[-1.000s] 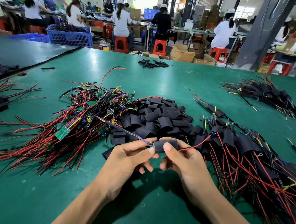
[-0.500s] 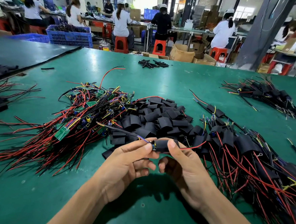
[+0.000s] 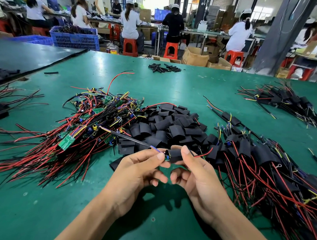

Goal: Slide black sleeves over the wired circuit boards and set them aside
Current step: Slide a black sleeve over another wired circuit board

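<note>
Between my hands is a black sleeve (image 3: 175, 155) with a small circuit board's end (image 3: 167, 156) showing at its left mouth. My right hand (image 3: 195, 174) pinches the sleeve between thumb and forefinger. My left hand (image 3: 141, 170) pinches the board's end and its black lead, which runs up and left. A red wire sticks out of the sleeve's right end. Behind my hands lies a heap of loose black sleeves (image 3: 172, 126). A tangle of bare wired boards (image 3: 89, 126) lies to the left, and a pile of sleeved boards (image 3: 274, 169) to the right.
Everything sits on a green table (image 3: 175, 87). A second bundle of sleeved boards (image 3: 284, 102) lies far right, thin black tubes (image 3: 164, 67) at the far edge, more wires (image 3: 3, 103) at the left edge. People work on red stools behind, near a blue crate (image 3: 75, 38).
The sleeve has shifted right along the board, so the board's end now peeks out at its left mouth. Both hands stay in place over the table.
</note>
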A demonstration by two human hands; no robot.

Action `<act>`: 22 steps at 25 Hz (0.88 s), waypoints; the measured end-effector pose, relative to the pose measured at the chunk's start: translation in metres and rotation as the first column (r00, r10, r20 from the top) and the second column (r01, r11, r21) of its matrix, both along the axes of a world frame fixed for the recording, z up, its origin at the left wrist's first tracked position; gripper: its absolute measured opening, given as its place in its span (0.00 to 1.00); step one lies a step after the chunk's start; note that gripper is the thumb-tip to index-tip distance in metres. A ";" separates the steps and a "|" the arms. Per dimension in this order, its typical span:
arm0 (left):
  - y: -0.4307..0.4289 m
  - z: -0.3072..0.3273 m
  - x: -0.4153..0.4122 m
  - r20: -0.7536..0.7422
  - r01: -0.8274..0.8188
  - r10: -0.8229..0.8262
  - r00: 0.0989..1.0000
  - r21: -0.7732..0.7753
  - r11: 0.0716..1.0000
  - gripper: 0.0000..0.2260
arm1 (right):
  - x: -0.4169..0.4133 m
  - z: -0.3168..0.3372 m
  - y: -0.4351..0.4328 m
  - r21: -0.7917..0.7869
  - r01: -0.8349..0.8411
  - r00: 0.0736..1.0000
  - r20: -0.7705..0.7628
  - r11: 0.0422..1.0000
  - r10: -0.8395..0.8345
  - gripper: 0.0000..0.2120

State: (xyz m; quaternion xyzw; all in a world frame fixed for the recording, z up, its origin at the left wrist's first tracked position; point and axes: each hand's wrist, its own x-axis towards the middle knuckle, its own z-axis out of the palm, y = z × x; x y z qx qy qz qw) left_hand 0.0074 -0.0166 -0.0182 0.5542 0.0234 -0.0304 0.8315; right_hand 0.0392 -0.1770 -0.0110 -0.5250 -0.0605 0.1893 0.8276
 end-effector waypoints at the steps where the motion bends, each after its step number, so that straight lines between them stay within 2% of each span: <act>1: 0.001 0.000 0.000 -0.002 -0.002 0.002 1.000 -0.014 1.000 0.12 | 0.001 0.001 0.000 0.007 0.028 0.999 -0.026 1.000 -0.027 0.23; 3: 0.002 0.000 0.001 0.012 -0.028 0.029 1.000 -0.016 0.999 0.13 | 0.004 0.002 -0.002 0.018 0.071 0.995 -0.064 0.997 -0.070 0.27; 6: 0.002 -0.002 0.002 0.043 -0.069 0.070 0.997 -0.024 0.997 0.15 | 0.006 0.001 -0.002 0.031 0.104 0.991 -0.089 0.994 -0.101 0.24; 11: 0.004 0.000 0.002 0.043 -0.090 0.094 0.995 -0.087 0.992 0.17 | 0.000 -0.001 -0.001 0.025 -0.007 0.996 -0.086 1.000 0.009 0.18; 14: 0.006 0.001 0.002 0.053 -0.054 0.056 0.997 -0.039 0.998 0.18 | 0.001 -0.002 -0.002 0.019 -0.028 0.997 -0.071 0.999 0.029 0.17; 22: 0.011 0.002 0.000 0.008 -0.020 0.019 1.000 0.051 0.998 0.12 | 0.004 -0.001 -0.006 -0.063 -0.052 0.999 -0.005 0.997 0.051 0.15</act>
